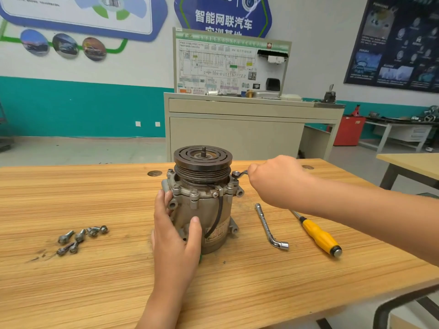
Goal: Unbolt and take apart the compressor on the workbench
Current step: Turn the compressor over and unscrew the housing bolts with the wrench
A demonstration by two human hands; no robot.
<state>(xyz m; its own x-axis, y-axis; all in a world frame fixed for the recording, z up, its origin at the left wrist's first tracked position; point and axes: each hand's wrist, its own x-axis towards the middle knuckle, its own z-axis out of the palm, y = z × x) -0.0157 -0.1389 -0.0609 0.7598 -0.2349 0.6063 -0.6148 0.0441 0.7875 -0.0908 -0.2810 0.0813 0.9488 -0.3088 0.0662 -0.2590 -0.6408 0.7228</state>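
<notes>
A grey metal compressor (pixel 209 210) stands upright on the wooden workbench (pixel 95 281), its dark grooved pulley (pixel 202 162) on top. My left hand (pixel 175 233) grips the compressor's body from the front left, thumb across the front. My right hand (pixel 275 181) holds a small wrench (pixel 241 174), whose ring end sits on a bolt at the right of the flange. Several bolts still stand around the flange.
Several loose bolts (pixel 80 237) lie left of the compressor. An L-shaped socket wrench (pixel 270 227) and a yellow-handled screwdriver (pixel 318 235) lie to its right. A beige training cabinet (pixel 237 129) stands behind the bench, another table (pixel 408 165) at far right.
</notes>
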